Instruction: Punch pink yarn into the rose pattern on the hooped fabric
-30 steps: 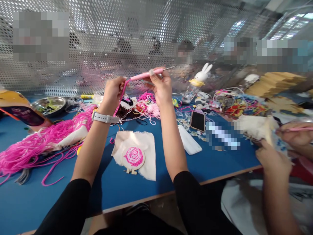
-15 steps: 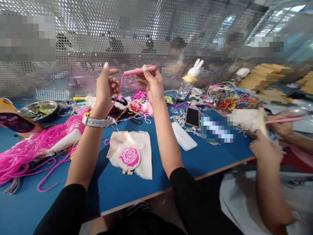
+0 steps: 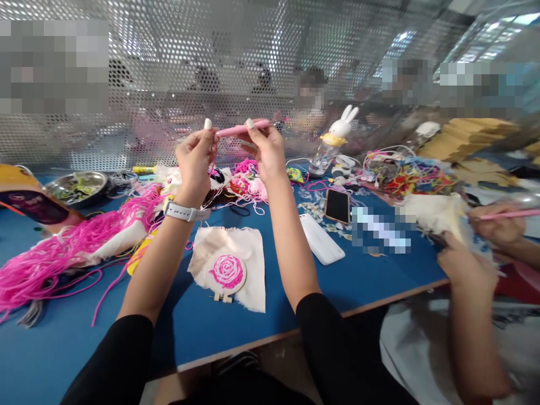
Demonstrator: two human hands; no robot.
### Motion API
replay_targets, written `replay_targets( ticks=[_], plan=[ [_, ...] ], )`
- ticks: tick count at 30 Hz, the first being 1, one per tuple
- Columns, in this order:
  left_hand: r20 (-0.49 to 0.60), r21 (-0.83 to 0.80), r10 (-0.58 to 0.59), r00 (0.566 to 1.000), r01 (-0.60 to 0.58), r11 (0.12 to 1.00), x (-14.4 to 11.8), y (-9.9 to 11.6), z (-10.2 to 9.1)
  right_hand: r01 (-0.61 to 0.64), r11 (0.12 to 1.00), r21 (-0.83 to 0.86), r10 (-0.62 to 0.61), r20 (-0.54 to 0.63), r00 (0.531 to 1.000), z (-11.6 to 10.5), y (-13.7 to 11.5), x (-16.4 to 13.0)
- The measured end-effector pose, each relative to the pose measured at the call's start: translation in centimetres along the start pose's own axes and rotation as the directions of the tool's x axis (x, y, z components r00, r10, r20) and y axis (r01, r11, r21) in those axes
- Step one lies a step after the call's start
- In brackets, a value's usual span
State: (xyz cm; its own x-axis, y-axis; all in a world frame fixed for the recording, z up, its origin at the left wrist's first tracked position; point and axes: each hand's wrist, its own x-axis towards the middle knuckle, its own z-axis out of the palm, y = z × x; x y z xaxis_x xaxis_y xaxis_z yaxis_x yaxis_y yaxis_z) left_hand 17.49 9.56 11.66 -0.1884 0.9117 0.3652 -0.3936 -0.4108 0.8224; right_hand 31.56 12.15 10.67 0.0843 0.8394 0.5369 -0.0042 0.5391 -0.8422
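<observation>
Raised above the table, my right hand (image 3: 269, 154) grips a pink punch needle (image 3: 233, 131) between thumb and fingers, its tool lying nearly level. My left hand (image 3: 194, 160), with a grey watch on the wrist, is closed in a pinch at the left end of the punch needle. A strand of pink yarn (image 3: 212, 164) hangs down from there beside the left fingers. Below my hands a piece of cream cloth (image 3: 253, 253) lies on the table, held in a small round embroidery hoop (image 3: 245, 277). Inside the hoop is a pink and white spiral rose (image 3: 228, 271).
Bright pink yarn (image 3: 54, 259) is heaped at left, near a metal bowl (image 3: 103, 179). A white phone (image 3: 323, 242), a dark-screened phone (image 3: 337, 206) and a bunny-topped bottle (image 3: 323, 160) stand or lie right. A co-worker's hands (image 3: 468, 264) hold cloth and a pink tool at far right.
My left hand has moved right to the punch needle's left end, and its fingers have closed into a pinch. The right hand still holds the punch needle. The view has shifted slightly.
</observation>
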Motion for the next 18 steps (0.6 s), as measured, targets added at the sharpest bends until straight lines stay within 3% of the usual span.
replay_targets(
  ticks=[4,8,18],
  plan=[
    [-0.031,-0.084,-0.102,0.994,0.099,0.992,0.6,-0.1,-0.6,0.026,0.999,-0.037,-0.028,-0.057,0.998,-1.5,0.6,0.7],
    [-0.02,-0.05,-0.139,0.99,0.138,0.989,1.1,0.0,-1.2,0.011,0.999,-0.046,-0.014,-0.077,0.997,-2.4,0.8,1.0],
    [-0.004,-0.079,-0.218,0.976,0.217,0.973,1.0,-1.1,-0.8,-0.014,0.996,-0.085,0.013,-0.009,1.0,0.6,0.5,0.0]
  ],
)
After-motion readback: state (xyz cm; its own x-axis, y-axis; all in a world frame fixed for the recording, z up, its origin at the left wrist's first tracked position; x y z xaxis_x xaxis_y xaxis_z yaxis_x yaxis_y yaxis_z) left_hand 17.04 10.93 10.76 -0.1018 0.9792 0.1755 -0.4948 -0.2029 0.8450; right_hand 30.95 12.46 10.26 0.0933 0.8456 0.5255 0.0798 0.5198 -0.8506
